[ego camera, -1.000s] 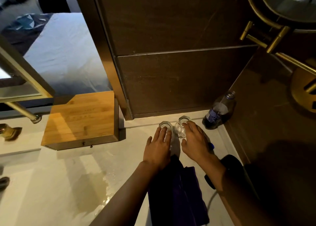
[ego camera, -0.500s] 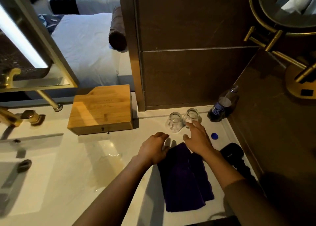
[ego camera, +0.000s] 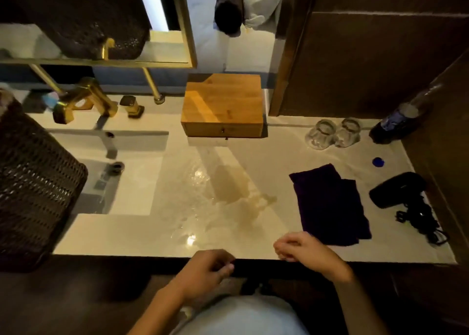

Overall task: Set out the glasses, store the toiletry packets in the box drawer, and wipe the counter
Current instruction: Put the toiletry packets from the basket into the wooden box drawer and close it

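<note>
Two clear glasses, the left one point(ego camera: 320, 134) and the right one point(ego camera: 348, 132), stand side by side at the back right of the white counter point(ego camera: 157, 230). A wooden box point(ego camera: 222, 104) with a shut front drawer sits at the back centre. A dark purple cloth point(ego camera: 330, 205) lies flat on the counter's right part. A brownish wet patch point(ego camera: 233, 192) spreads over the middle. My left hand point(ego camera: 206, 271) hovers at the counter's front edge, fingers curled, holding nothing. My right hand point(ego camera: 304, 251) rests at the front edge just below the cloth, fingers curled and empty. No toiletry packets are visible.
A sink point(ego camera: 127, 180) with a gold faucet point(ego camera: 83, 101) lies at the left. A dark wicker basket point(ego camera: 30, 187) stands at the far left. A plastic bottle point(ego camera: 396, 121), a blue cap point(ego camera: 378, 161) and a black hair dryer point(ego camera: 398, 190) with its cord sit at the right by the dark wall.
Both hands have pulled back from the glasses to the counter's front edge, leaving the glasses standing. The view has swung left and back, showing the sink and basket.
</note>
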`<state>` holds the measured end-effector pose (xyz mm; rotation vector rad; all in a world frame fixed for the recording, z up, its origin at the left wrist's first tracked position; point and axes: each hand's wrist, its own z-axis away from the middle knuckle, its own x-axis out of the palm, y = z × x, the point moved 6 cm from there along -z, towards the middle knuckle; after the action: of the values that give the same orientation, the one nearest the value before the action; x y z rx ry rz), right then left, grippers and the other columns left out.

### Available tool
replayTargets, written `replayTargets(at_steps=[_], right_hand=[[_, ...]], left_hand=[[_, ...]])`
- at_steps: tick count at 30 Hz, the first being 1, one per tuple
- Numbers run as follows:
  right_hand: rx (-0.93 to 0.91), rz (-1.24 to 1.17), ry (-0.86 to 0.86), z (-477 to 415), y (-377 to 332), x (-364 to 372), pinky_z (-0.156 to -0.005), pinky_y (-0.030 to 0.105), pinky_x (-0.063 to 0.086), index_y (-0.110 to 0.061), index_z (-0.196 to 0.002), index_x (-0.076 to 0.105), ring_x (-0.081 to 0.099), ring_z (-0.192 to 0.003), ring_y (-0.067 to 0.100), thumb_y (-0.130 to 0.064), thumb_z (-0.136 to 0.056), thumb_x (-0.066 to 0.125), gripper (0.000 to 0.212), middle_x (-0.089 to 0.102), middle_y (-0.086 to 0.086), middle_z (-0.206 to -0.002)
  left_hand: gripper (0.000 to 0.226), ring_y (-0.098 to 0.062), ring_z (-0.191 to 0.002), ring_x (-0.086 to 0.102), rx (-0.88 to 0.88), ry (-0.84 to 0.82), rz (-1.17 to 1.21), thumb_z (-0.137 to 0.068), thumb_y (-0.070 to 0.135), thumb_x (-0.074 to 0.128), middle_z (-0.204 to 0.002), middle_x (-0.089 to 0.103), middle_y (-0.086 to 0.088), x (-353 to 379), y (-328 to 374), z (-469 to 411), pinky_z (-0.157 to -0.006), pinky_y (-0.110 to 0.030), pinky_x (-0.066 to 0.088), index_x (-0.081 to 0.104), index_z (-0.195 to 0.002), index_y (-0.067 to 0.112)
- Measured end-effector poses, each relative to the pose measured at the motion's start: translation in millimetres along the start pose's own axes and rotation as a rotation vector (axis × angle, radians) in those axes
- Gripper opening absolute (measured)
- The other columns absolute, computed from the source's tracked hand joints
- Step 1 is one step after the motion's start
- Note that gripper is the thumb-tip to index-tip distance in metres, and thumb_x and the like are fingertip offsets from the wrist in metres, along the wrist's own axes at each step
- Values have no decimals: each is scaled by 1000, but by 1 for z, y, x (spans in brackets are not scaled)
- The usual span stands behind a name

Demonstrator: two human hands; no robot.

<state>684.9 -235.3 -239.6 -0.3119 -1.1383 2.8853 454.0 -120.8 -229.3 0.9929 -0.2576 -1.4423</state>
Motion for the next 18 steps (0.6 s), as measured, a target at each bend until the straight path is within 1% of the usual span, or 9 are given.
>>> replayTargets(at_steps=[5,7,9,10,11,13,14,16,18], right_hand=[[221,317,-243,-3,56,83,-84,28,50,-6,-103,76,60,-85,12,-16,-93,61,21,71,3,-90],[247,411,-243,-6,72,111,-84,24,50,-10,-97,76,58,-87,9,-11,-93,59,18,69,2,-93],[269,413,-194,-7,87,133,-74,20,47,-17,-82,70,56,-83,8,-7,-92,58,19,65,0,-89],[292,418,-176,-7,96,145,-74,17,46,-20,-84,70,58,-86,9,-9,-94,58,19,66,0,-95],[326,432,-171,-5,104,158,-82,16,46,-21,-99,71,61,-99,12,-16,-98,56,16,65,2,-110],[388,504,-119,-3,121,172,-99,26,43,-15,-136,58,54,-128,24,-32,-104,48,38,53,10,-142],[423,476,-91,-2,126,178,-97,31,44,-11,-140,54,53,-128,28,-35,-104,47,44,51,13,-146],[429,420,-36,-5,127,191,-89,35,48,-6,-133,59,59,-113,31,-35,-101,52,44,58,18,-137],[418,389,12,-7,126,203,-93,42,50,-5,-118,63,58,-104,31,-31,-99,55,33,61,16,-123]], left_hand=[[14,-5,-98,69,-271,57,204,-96,28,65,-106,74,6,25,-112,70,-83,-17,55,74,-106,27],[8,-8,-99,69,-413,77,270,-96,29,65,-104,75,5,42,-157,93,-75,-13,50,73,-97,30],[12,-17,-107,67,-556,93,352,-96,27,63,-111,75,-3,61,-201,110,-76,-19,47,74,-100,24],[18,-21,-111,65,-616,121,406,-97,24,61,-119,73,-10,70,-220,119,-79,-23,46,74,-107,18],[24,-22,-113,63,-650,155,450,-98,21,59,-126,69,-14,76,-237,130,-83,-24,43,73,-115,11],[24,-21,-114,61,-688,226,532,-99,17,59,-126,69,-16,82,-263,150,-87,-25,41,74,-113,5],[19,-22,-112,62,-728,256,590,-98,16,61,-120,71,-16,84,-272,157,-88,-27,42,77,-103,7],[19,-21,-104,62,-761,289,670,-97,16,62,-109,71,-12,86,-288,172,-89,-29,43,76,-85,16],[26,-20,-98,63,-747,311,718,-97,16,62,-102,71,-7,89,-301,186,-88,-29,44,74,-76,24]])
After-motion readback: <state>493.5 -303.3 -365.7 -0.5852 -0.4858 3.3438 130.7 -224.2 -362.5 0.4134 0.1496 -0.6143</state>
